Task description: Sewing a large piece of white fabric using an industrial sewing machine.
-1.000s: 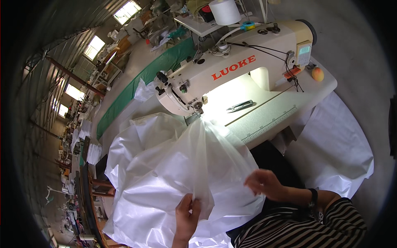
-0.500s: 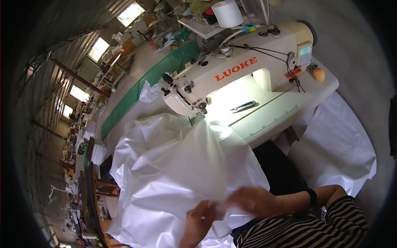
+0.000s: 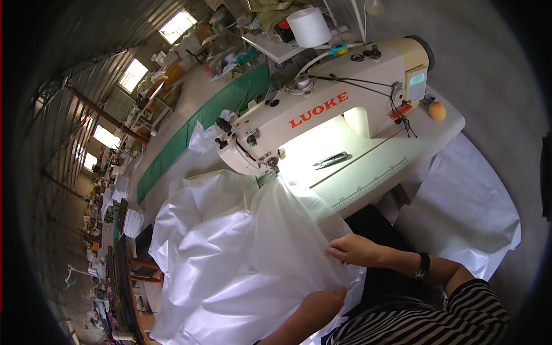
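Note:
A large white, shiny plastic-like sheet [image 3: 241, 253] drapes in folds from beneath the presser foot of a sewing machine [image 3: 322, 109] toward my body. My right hand [image 3: 355, 250] is closed, its fingertips pinching the sheet's right side. Lower down, my left hand [image 3: 330, 299] reaches in from the bottom edge against the sheet. Its fingers are hidden by the material, so its grip does not show. The machine's lamp lights the white bed [image 3: 368, 181], where a pair of thread snips [image 3: 332, 160] lies under the arm.
A peach-like fruit [image 3: 437, 111] sits at the bed's right end. A white thread cone [image 3: 309, 27] stands behind the machine. More white sheeting [image 3: 466, 207] hangs at the right. A long green cloth [image 3: 201, 129] stretches behind, and stacked white material [image 3: 133, 221] stands at the left.
My hands have moved apart: the right went up a little along the sheet's side, the left moved right and its fingers became covered. The sheet between them is spread wider.

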Motion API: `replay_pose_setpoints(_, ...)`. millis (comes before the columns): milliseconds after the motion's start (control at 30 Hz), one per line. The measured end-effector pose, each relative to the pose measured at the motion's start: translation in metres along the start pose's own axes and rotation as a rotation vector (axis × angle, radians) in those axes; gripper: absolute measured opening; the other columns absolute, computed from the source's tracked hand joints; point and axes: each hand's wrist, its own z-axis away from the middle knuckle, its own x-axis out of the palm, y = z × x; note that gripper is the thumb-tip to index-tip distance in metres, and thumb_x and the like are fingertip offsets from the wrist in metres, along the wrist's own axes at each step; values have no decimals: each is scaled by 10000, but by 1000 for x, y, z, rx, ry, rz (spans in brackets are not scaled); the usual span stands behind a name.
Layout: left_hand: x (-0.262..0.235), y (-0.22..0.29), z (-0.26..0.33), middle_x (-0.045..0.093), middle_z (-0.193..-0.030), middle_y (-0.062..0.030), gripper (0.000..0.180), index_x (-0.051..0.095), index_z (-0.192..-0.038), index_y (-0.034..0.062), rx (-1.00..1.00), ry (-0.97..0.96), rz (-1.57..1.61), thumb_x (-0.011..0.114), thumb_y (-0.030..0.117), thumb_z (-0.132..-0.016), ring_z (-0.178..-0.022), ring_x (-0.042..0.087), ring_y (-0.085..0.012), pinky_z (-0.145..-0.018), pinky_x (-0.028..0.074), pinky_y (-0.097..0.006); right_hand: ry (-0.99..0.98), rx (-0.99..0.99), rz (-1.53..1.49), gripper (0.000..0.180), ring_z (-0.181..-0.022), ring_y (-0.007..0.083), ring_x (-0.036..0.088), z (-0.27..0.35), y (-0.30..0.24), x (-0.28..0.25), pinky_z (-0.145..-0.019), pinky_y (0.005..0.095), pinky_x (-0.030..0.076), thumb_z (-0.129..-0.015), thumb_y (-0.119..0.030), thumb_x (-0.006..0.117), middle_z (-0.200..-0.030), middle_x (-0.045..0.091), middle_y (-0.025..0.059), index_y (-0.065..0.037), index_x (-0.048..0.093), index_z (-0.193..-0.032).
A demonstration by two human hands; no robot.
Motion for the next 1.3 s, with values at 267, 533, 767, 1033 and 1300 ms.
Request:
replay_pose_setpoints(267,-66,-103,-105,582,-1312,-151,383,562,-1281,31,-126,794,-319,584,131,-912,-1229,530,-340,-1036,426,-438,13,-67,-549,339,-718,148,635,-11,64,11,-674,295,523,-1030,-333,495,-763,633,86,-32,650,-1003)
replay_pose_setpoints(533,-80,-131,-108,594,-1292,-122,298,623,-1153,48,-620,422,-203,629,120,-863,-1190,550,-323,-1003,444,-449,794,-296,392,251,-716,262,651,14,34,-24,-634,346,528,-869,-332,701,-781,622,79,-86,651,-873)
replay_pose_setpoints(767,-51,-179,-125,609,-1249,-113,215,607,-1055,50,-189,875,-268,632,87,-845,-1136,569,-342,-956,472,-426,18,-101,94,306,-800,395,666,-3,70,26,-742,473,529,-928,-314,543,-831,672,218,-34,665,-941)
replay_pose_setpoints(1033,-53,-182,-115,592,-1313,-99,382,589,-1154,57,-234,799,-183,664,117,-785,-1170,539,-350,-1001,428,-477,-1,-4,781,349,-721,325,683,-2,19,-45,-625,448,531,-940,-373,559,-773,680,145,-71,676,-810)
replay_pose_setpoints(1300,-59,-180,-124,565,-1358,-126,374,596,-1134,50,-200,808,-238,652,135,-775,-1146,547,-343,-979,434,-477,684,-305,890,212,-769,276,680,-160,-39,-123,-693,395,535,-900,-332,624,-766,681,60,-195,671,-1054)
